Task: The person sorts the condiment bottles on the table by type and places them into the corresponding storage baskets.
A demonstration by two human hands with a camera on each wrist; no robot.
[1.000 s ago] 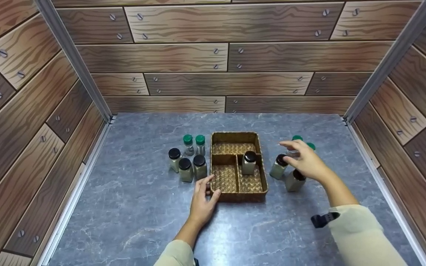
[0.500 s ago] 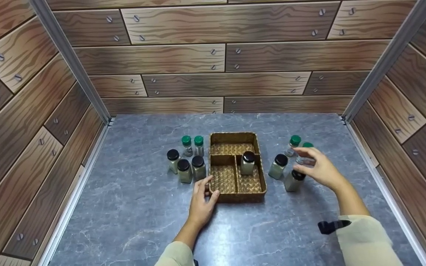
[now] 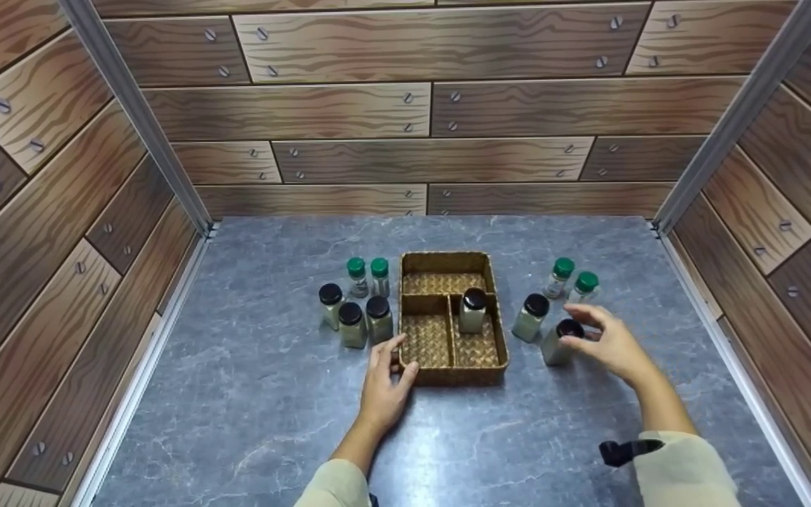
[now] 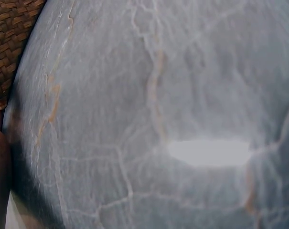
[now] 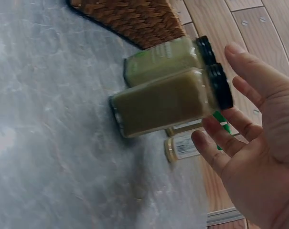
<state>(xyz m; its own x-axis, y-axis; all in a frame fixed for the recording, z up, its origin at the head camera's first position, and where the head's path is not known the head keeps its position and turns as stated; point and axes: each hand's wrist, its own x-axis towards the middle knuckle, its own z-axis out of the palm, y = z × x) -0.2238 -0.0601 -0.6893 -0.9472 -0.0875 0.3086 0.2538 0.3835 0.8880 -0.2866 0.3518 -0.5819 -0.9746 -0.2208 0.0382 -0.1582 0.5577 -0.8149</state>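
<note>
A woven basket (image 3: 453, 377) with three compartments stands mid-table; one black-lidded spice jar (image 3: 472, 317) is upright in its near right compartment. My left hand (image 3: 383, 387) rests against the basket's near left corner, its fingers fairly straight at the side and the thumb at the front. My right hand (image 3: 613, 345) is at the lid of the nearer right-hand spice jar (image 3: 557, 348), thumb and fingers spread on either side of it. In the right wrist view, the fingers are not closed round that jar's black lid (image 5: 223, 86). Another black-lidded jar (image 3: 530, 324) stands beside it.
Two green-capped bottles (image 3: 559, 282) stand behind the right-hand jars. Left of the basket are three black-lidded jars (image 3: 353, 331) and two green-capped bottles (image 3: 357, 282). Wood-patterned walls (image 3: 349, 109) enclose the grey marbled table (image 3: 250, 408) at the back and sides.
My right hand has moved from above the farther black-lidded jar rightward and nearer, then down to the nearer jar's lid. The left hand and basket stay in place.
</note>
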